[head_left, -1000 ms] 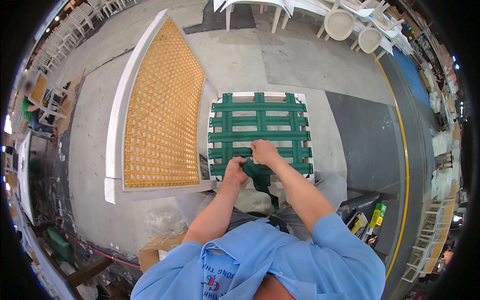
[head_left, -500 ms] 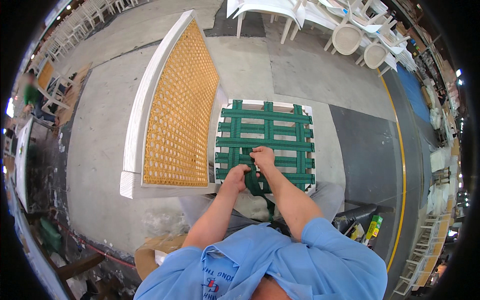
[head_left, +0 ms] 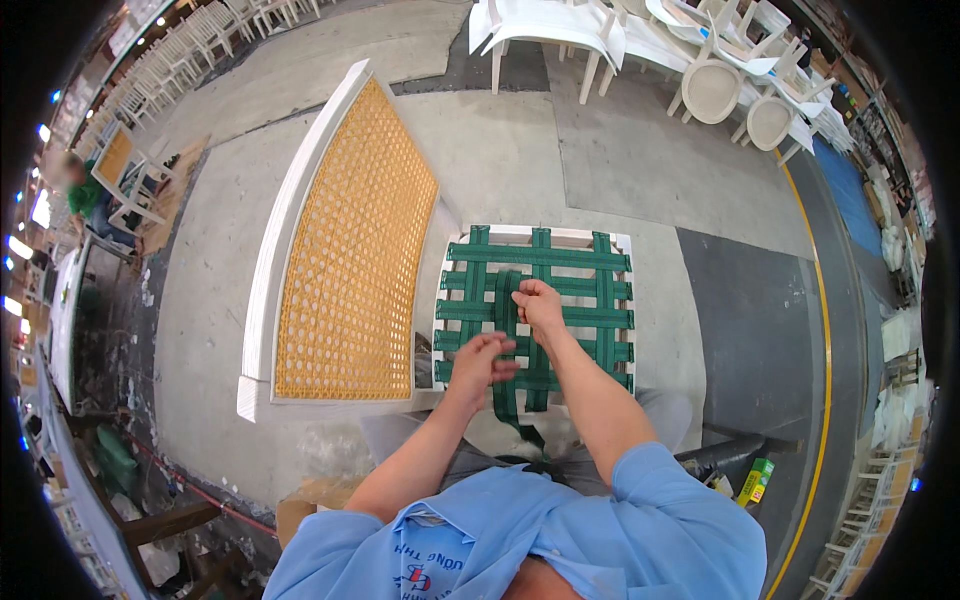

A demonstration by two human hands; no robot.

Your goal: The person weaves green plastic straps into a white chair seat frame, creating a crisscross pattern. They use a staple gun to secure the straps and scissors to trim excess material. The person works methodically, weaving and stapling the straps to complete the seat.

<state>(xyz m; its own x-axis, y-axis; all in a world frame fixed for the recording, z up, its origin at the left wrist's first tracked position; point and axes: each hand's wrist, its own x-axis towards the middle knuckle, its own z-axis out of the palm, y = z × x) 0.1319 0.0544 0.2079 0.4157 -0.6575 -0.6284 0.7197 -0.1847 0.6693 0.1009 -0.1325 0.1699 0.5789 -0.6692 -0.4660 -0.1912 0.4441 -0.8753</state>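
Note:
A white wooden chair frame (head_left: pixel 424 400) stands in front of me, its tall back panel of yellow cane (head_left: pixel 345 260) on the left. Green webbing straps (head_left: pixel 540 257) cross over and under each other across its seat. Between two lengthwise straps runs a loose green webbing strap (head_left: pixel 506 300), woven partway, its tail hanging over the near seat edge toward my lap. My right hand (head_left: pixel 540 305) pinches this strap near the middle of the seat. Just left of the strap, my left hand (head_left: pixel 478 368) hovers slightly blurred, fingers apart and apparently holding nothing.
White chairs (head_left: pixel 710 85) are piled at the far right, with rows of more chairs (head_left: pixel 195 45) at the far left. A person in green (head_left: pixel 88 195) sits beside another cane-back chair (head_left: pixel 125 175). A yellow-green box (head_left: pixel 756 480) lies by my right side.
My right hand has drawn the loose strap up and away from me, forming a raised loop over the middle crosswise strap. My left hand has come off the strap, its fingers now apart.

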